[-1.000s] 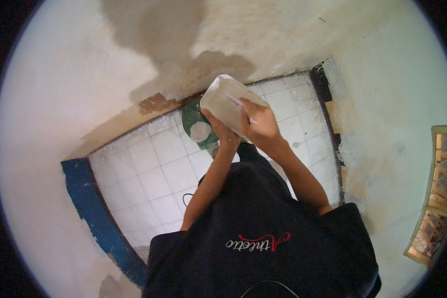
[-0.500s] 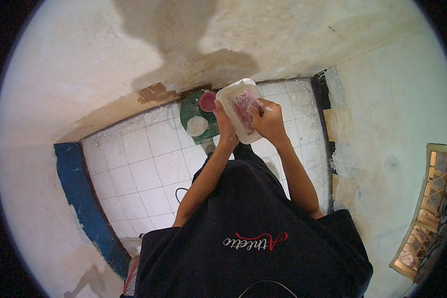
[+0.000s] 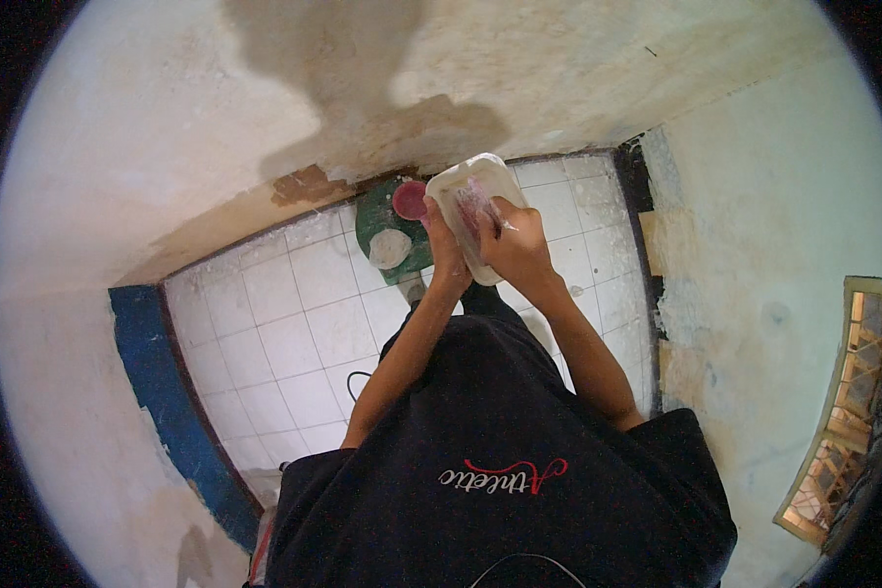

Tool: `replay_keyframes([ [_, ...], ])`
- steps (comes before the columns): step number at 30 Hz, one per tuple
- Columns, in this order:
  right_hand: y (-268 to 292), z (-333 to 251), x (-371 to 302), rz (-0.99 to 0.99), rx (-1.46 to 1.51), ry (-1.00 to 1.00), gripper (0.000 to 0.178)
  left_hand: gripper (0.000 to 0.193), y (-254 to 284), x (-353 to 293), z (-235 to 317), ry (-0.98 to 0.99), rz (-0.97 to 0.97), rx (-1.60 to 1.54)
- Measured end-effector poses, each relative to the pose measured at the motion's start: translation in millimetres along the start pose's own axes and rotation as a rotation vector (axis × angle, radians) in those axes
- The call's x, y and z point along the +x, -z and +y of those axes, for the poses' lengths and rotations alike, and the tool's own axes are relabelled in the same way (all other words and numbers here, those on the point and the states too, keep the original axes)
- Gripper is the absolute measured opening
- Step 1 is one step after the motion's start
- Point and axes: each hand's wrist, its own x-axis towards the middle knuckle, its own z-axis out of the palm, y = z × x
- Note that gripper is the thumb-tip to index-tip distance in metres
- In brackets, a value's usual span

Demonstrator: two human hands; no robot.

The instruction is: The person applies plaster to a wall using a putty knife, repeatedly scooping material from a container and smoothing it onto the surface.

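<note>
A white rectangular plastic container (image 3: 465, 186) is held up in front of me over the tiled floor. My left hand (image 3: 444, 253) grips its near left edge. My right hand (image 3: 515, 245) is closed on something small and pinkish (image 3: 475, 201) inside the container; what it is cannot be told. Below the container on the floor sits a green round tray (image 3: 377, 220) with a red bowl (image 3: 409, 200) and a pale round lump (image 3: 390, 248) on it.
The floor is white tiles (image 3: 284, 323), bordered by a blue strip (image 3: 157, 392) on the left and a dark edge (image 3: 642, 235) on the right. Plastered walls rise beyond the tray and on both sides. A wooden-framed window (image 3: 843, 412) is at far right.
The container has turned from showing its underside to showing its open inside. The red bowl on the green tray has come into sight. My right hand now rests inside the container.
</note>
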Motion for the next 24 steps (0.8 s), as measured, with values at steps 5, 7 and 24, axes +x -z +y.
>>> replay_keyframes([
  [5,2,-7,-4,-0.027,-0.045,-0.022,0.01,0.076,14,5,-11,0.058,-0.063,-0.09],
  [7,-5,2,-1,-0.039,-0.058,0.002,0.01,0.076,17,7,-13,0.058,-0.071,-0.097],
  [24,-2,1,-3,-0.046,0.047,0.005,0.011,0.085,36,9,-27,0.069,-0.063,-0.086],
])
